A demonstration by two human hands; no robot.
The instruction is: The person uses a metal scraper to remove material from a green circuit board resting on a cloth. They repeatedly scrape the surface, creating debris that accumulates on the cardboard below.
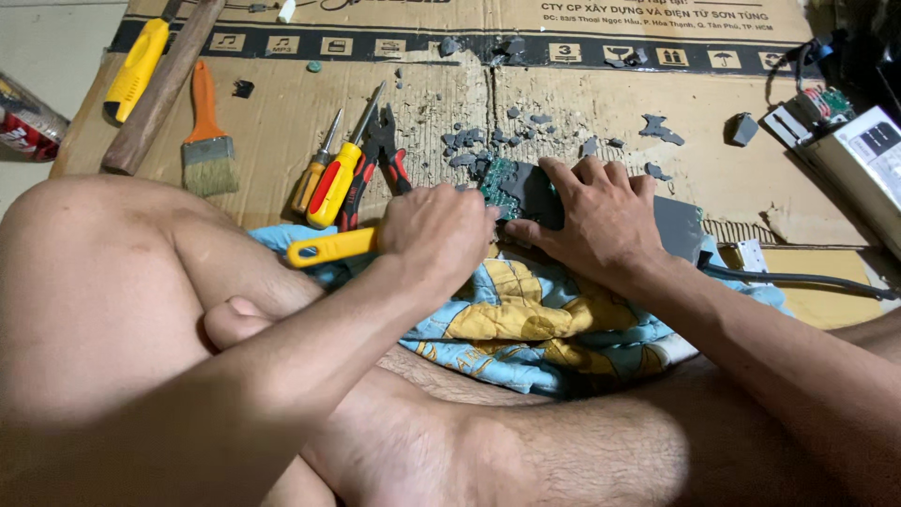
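Note:
My left hand [439,233] is closed around a yellow-handled tool [330,248] whose tip points at a green circuit board [497,180] coated in grey material. My right hand [589,218] lies flat on the grey block [678,227] that holds the board, fingers spread over it. The block rests on a blue and yellow patterned cloth [526,314] laid over my crossed legs. Grey chips [469,139] lie scattered on the cardboard just beyond the board.
On the cardboard sheet [282,122] lie a red-yellow screwdriver [340,176], an orange screwdriver [315,167], red-handled pliers [380,161], an orange paintbrush [206,131], a wooden handle [161,89] and a yellow-handled tool [136,68]. A white electronics box [863,160] stands right; a black cable [798,278] trails out.

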